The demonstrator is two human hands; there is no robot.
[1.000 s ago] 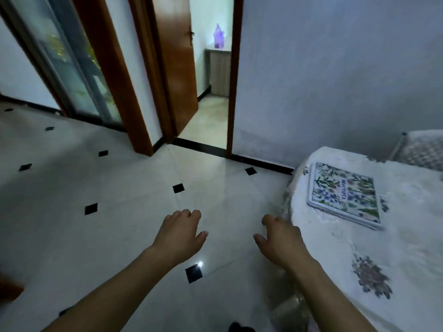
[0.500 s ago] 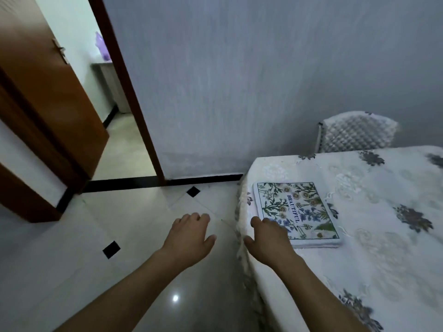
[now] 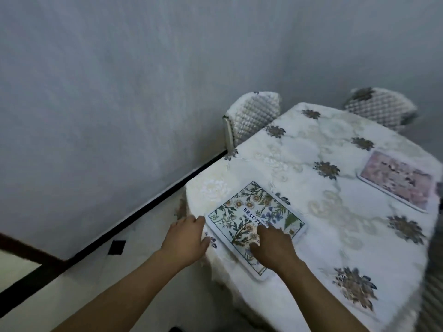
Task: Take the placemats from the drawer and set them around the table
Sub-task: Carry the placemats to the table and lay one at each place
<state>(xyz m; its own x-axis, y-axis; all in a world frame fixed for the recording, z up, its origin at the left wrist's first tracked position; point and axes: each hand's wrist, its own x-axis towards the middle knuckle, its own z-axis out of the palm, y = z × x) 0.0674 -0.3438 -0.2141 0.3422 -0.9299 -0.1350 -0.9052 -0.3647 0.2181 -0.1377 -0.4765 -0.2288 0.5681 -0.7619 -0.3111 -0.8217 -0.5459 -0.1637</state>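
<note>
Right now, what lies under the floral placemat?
The floral placemat lies on the white tablecloth. Stacked mats or the tabletop underneath cannot be seen. The right hand covers its near part.

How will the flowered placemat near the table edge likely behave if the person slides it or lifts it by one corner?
The flowered placemat lies quite flat with crisp rounded corners, so it is probably fairly stiff and thin, bending only slightly. It rests on a lacy tablecloth that could bunch when pushed. The right hand presses on it; the left hand is beside it.
</note>
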